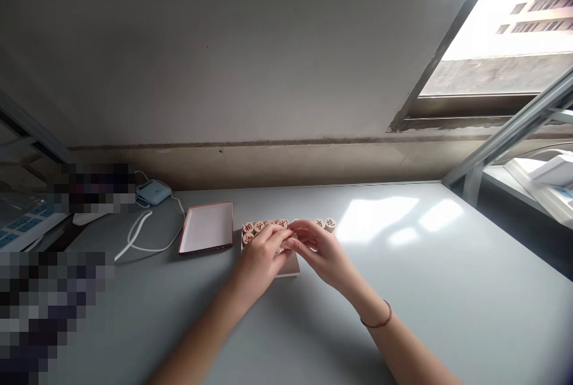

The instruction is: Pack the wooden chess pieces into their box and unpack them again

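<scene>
A shallow box point(289, 266) stands on the table in front of me, with round Chinese chess pieces point(248, 228) marked in red along its far and left sides. My left hand point(265, 249) lies over the box, its fingers curled together above the pieces. From the right, my right hand point(321, 252) meets it at the box's right side, thumb and fingers pinched. Anything between the fingertips of either hand is hidden. Just beyond my right hand sits a short row of pieces with dark characters point(330, 225), outside the box.
Left of the box lies an upturned lid point(208, 227) with a white inside and red edges. Further left are a white cable point(134, 236) and a light blue device point(154, 192). A wall point(268, 167) borders the table's back; metal frame bars point(473, 179) rise at the right.
</scene>
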`<state>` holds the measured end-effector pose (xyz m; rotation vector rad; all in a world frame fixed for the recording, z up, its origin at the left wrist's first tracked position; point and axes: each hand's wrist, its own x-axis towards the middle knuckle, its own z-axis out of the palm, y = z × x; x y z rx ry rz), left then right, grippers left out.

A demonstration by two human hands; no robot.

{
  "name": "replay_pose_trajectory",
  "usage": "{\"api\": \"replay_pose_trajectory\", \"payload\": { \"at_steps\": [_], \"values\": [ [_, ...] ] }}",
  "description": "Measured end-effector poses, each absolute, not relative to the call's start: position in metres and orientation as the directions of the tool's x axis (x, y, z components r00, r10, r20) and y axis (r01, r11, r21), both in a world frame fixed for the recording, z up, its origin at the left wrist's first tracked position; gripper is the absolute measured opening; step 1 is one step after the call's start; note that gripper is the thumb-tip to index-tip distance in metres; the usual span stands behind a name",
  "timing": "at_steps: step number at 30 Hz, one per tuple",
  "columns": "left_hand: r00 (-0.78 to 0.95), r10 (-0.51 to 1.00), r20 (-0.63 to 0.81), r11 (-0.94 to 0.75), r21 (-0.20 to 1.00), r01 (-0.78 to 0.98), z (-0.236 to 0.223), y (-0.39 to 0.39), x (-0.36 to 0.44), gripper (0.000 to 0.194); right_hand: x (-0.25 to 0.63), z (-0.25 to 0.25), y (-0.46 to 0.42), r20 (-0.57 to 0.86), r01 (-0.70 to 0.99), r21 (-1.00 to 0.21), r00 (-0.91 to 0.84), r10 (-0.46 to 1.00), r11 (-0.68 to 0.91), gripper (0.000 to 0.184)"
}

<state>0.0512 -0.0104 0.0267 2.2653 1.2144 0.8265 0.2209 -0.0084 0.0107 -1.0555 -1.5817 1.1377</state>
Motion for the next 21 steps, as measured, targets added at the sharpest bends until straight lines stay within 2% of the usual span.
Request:
{"api": "replay_pose_trajectory", "payload": {
  "at_steps": [4, 8, 12, 15, 18, 21],
  "values": [
    [0.460, 0.853, 0.245, -0.501, 0.628, 0.595, 0.017, -0.010, 0.048, 0.027, 0.230, 0.012, -0.003, 0.176, 0.157, -0.969, -0.104, 0.979, 0.191, 0.030],
    [0.523, 0.821, 0.229, -0.556, 0.528, 0.642, 0.015, -0.010, 0.052, 0.014, 0.235, 0.014, -0.001, 0.166, 0.171, -0.970, -0.047, 0.985, 0.171, 0.032],
    [0.566, 0.805, 0.177, -0.587, 0.376, 0.717, 0.019, -0.008, 0.055, 0.010, 0.234, 0.015, -0.003, 0.173, 0.194, -0.963, -0.072, 0.982, 0.184, 0.030],
    [0.577, 0.803, 0.149, -0.593, 0.299, 0.748, 0.019, -0.007, 0.054, 0.013, 0.233, 0.015, -0.004, 0.178, 0.274, -0.941, -0.099, 0.979, 0.199, 0.026],
    [0.575, 0.803, 0.158, -0.594, 0.292, 0.750, 0.020, -0.005, 0.048, 0.011, 0.233, 0.015, -0.007, 0.206, 0.406, -0.874, -0.184, 0.961, 0.266, 0.016],
    [0.519, 0.837, 0.174, -0.545, 0.353, 0.761, 0.025, -0.002, 0.035, 0.004, 0.230, 0.015, -0.012, 0.261, 0.522, -0.762, -0.293, 0.920, 0.383, 0.014]
  ]
}}
